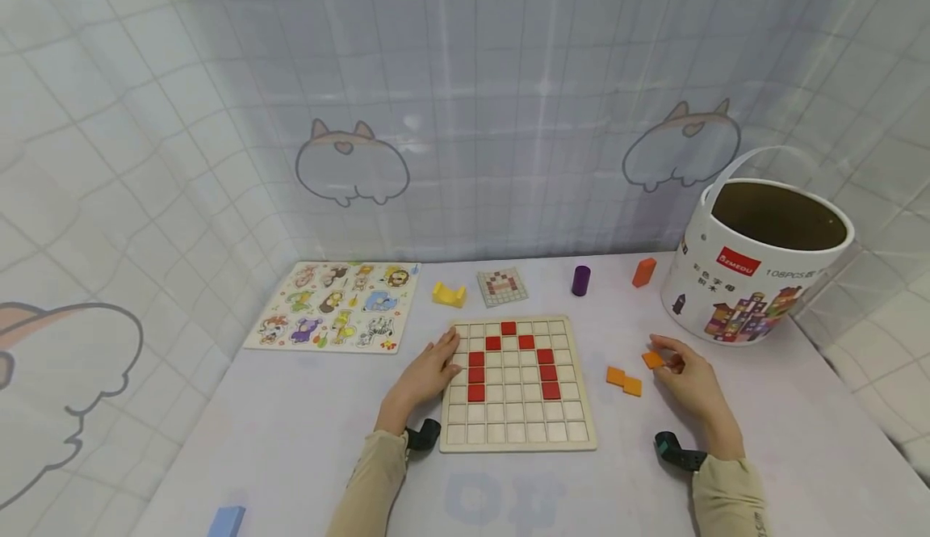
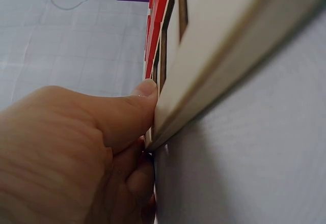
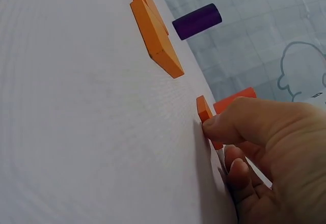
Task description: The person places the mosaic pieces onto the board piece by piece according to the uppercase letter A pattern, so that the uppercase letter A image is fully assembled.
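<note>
A pale desk [image 1: 291, 408] under a checked cartoon backdrop is what I'm working over. The orange tile [image 1: 652, 359] lies flat on it, pinched at its edges by my right hand [image 1: 690, 383], fingers curled round it. It sits to the right of the grid board [image 1: 517, 424], so the right hand is plainly the nearer one. Two more orange tiles [image 1: 624, 381] lie between it and the board, just beside its right edge. My left hand [image 1: 429, 375] rests on the board's left edge, thumb [image 2: 133, 107] pressed on top, fingers tucked beneath. Red tiles [image 1: 475, 375] form an arch inside.
</note>
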Motion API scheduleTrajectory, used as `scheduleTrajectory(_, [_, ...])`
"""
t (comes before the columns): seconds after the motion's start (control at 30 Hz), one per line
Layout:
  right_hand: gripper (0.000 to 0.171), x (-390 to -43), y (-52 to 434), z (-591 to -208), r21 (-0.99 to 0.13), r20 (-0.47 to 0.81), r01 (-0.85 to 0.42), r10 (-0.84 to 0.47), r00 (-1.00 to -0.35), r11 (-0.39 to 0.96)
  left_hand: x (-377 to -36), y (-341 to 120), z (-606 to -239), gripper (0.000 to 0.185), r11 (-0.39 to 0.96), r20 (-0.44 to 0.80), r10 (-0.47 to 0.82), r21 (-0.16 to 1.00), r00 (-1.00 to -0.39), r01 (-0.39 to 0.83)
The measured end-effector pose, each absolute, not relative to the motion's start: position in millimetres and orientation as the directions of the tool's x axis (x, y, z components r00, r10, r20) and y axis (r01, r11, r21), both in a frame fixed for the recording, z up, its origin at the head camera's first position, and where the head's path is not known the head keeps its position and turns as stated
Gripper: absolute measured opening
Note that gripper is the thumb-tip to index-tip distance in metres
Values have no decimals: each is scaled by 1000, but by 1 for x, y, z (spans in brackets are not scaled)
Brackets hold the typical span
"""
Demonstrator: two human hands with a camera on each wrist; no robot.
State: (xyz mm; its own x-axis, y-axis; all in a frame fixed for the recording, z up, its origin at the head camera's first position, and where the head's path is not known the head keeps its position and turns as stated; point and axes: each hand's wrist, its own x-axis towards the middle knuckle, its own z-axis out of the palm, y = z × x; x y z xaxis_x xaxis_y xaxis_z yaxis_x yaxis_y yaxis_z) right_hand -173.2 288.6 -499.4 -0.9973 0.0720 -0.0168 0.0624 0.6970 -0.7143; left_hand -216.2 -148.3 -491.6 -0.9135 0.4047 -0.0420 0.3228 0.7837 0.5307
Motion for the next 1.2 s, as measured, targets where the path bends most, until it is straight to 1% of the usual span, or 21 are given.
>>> scheduleTrajectory(0.17, [51,-173,287,-499,-724,-37,77,73,-997,686,-216,-148,-493,58,785,-40,402,529,-915,322])
scheduleTrajectory(0.3, [50,-174,285,-501,-721,10,52,86,-996,691,-216,-148,-493,58,790,-46,401,524,-915,320])
scheduleTrajectory(0.47, [46,-176,282,-504,-692,84,10,93,-992,722,-216,-148,-492,58,793,-51,398,522,-916,315])
scheduleTrajectory(0.63, [45,-178,278,-502,-675,85,11,93,-992,738,-215,-147,-490,58,787,-49,395,532,-917,311])
scheduleTrajectory(0.77, [46,-179,276,-499,-699,63,28,100,-993,715,-215,-148,-490,58,784,-44,396,537,-917,313])
scheduleTrajectory(0.93, [44,-180,269,-494,-723,96,-6,93,-991,691,-216,-148,-490,58,786,-44,397,532,-917,315])
scheduleTrajectory(1.2, [43,-185,250,-482,-772,62,-4,70,-996,635,-216,-147,-490,58,792,-63,394,530,-917,304])
